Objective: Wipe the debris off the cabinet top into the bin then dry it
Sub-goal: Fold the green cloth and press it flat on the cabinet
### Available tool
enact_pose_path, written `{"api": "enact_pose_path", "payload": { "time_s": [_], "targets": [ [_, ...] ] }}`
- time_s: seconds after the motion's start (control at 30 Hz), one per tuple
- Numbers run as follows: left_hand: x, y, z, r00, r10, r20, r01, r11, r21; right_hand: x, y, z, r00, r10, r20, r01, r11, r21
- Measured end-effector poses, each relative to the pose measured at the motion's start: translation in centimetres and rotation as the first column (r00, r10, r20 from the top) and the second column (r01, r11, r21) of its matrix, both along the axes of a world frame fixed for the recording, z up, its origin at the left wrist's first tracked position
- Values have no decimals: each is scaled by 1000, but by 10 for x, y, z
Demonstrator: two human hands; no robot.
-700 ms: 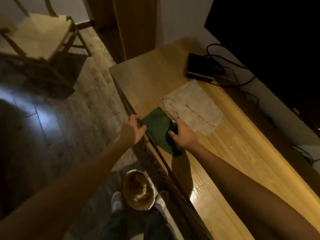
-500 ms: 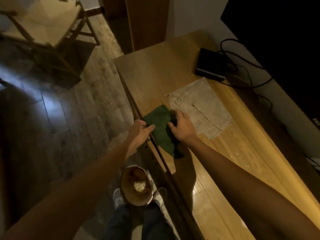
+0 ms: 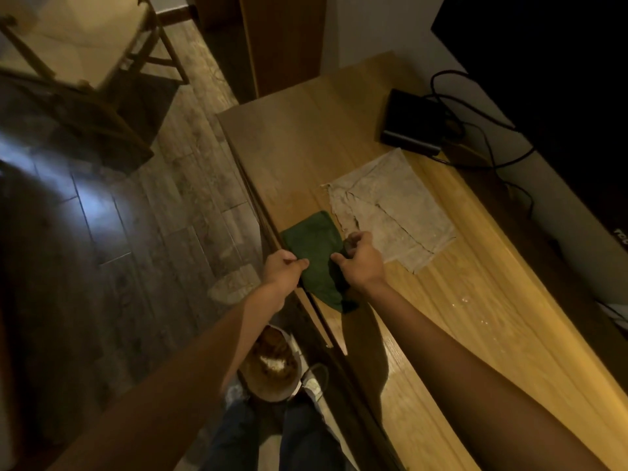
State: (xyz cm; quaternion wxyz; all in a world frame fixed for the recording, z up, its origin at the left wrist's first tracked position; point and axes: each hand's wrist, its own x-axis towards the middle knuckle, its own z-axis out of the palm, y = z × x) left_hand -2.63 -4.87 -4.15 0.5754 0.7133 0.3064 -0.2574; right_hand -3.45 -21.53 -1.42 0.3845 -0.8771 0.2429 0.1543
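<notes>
A dark green cloth [image 3: 314, 246] lies at the front edge of the wooden cabinet top [image 3: 306, 147], its near end hanging a little over the edge. My left hand [image 3: 282, 270] pinches the cloth's left side and my right hand [image 3: 360, 260] pinches its right side. A pale beige cloth [image 3: 390, 212] is spread flat just behind and to the right of my right hand. On the floor by my feet stands a round brown bin [image 3: 272, 368] with light debris inside. Small wet spots [image 3: 472, 307] glint on the cabinet top to the right.
A black box [image 3: 407, 124] with cables [image 3: 475, 130] sits at the back of the cabinet, under a dark TV screen [image 3: 543, 79]. A wooden chair [image 3: 78, 56] stands on the plank floor at the far left. My legs and shoes [image 3: 316, 375] flank the bin.
My left hand has moved from the cabinet edge onto the green cloth. Both hands now pinch it, and its near end has gathered up slightly.
</notes>
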Motion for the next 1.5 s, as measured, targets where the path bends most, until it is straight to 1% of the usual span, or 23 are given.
{"api": "enact_pose_path", "payload": {
  "time_s": [0.1, 0.17, 0.2, 0.3, 0.37, 0.43, 0.53, 0.63, 0.73, 0.83, 1.0, 1.13, 1.23, 1.3, 1.33, 1.4, 1.47, 1.5],
  "targets": [
    [-4, 1, 4, 991, -121, 60, 115, 989, 94, -12, -4, 4, 1000, -31, -2, 31, 1000, 1],
    [-9, 2, 9, 975, -201, 95, 186, 972, 144, -21, -5, 7, 999, -51, -4, 51, 998, 37],
    [-12, 2, 11, 968, -229, 105, 213, 966, 145, -26, -5, 8, 998, -59, -2, 59, 996, 72],
    [-21, 3, 19, 954, -272, 124, 259, 960, 107, -43, -5, 14, 996, -87, 1, 85, 973, 213],
    [-31, 2, 28, 947, -278, 163, 270, 961, 66, -60, -5, 24, 991, -135, -3, 129, 939, 320],
    [-34, 5, 32, 937, -274, 215, 271, 961, 44, -69, -7, 28, 989, -147, -19, 143, 908, 393],
    [-42, 8, 51, 876, -368, 313, 384, 923, 11, -92, -13, 40, 988, -152, 1, 133, 870, 476],
    [-45, 8, 75, 791, -475, 386, 518, 856, -8, -112, -17, 51, 995, -86, 52, 44, 841, 539],
    [-49, 9, 91, 733, -540, 413, 601, 799, -24, -123, -18, 61, 997, -24, 72, -22, 816, 577],
    [-51, 15, 105, 714, -578, 396, 654, 753, -79, -130, -15, 73, 996, -38, 83, -22, 779, 627],
    [-49, 31, 125, 704, -594, 388, 691, 698, -186, -140, -8, 91, 990, -102, 99, 21, 792, 610],
    [-48, 36, 133, 691, -606, 395, 703, 689, -174, -141, 2, 106, 983, -134, 130, 30, 802, 596],
    [-46, 36, 140, 653, -628, 424, 728, 675, -121, -138, 8, 118, 966, -186, 180, 50, 816, 575],
    [-42, 35, 148, 613, -663, 429, 745, 666, -34, -135, 10, 128, 964, -166, 207, 43, 868, 495],
    [-40, 35, 153, 574, -701, 424, 760, 649, 44, -133, 10, 132, 965, -129, 230, 20, 906, 423],
    [-34, 34, 164, 455, -794, 403, 785, 571, 240, -128, 8, 144, 961, -32, 273, -52, 955, 293],
    [-30, 33, 177, 329, -863, 384, 775, 479, 412, -125, 5, 156, 958, 18, 287, -101, 955, 279],
    [-27, 32, 184, 288, -879, 379, 769, 448, 455, -123, 4, 162, 956, 38, 290, -118, 957, 266]
  ]
}}
